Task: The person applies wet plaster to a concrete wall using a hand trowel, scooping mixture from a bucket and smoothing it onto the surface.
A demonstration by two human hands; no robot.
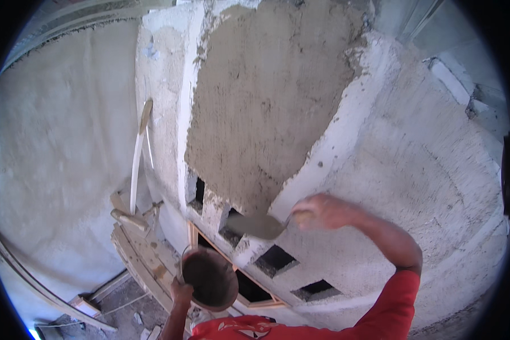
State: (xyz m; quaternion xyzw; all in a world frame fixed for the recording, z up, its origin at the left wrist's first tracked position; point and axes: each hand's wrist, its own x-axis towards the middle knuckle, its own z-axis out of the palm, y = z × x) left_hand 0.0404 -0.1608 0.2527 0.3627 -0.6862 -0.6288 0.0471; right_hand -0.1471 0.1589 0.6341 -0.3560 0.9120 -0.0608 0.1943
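My right hand [318,211] grips the handle of a trowel [256,225], whose grey mortar-coated blade points left against the lower edge of a wet plaster patch [266,107] on the white wall [413,170]. Lower down, my left hand [181,293] holds a round dark pan [209,279] from below, tilted toward me, its inside smeared with mortar. The pan sits just below and left of the trowel blade. My red sleeve runs up from the lower right.
Square vent openings [275,259] pierce the wall below the plaster patch. A wooden scaffold of planks [139,249] with a pale curved stick [137,164] stands at the wall's left corner. Loose boards and rubble [85,306] lie on the ground far below.
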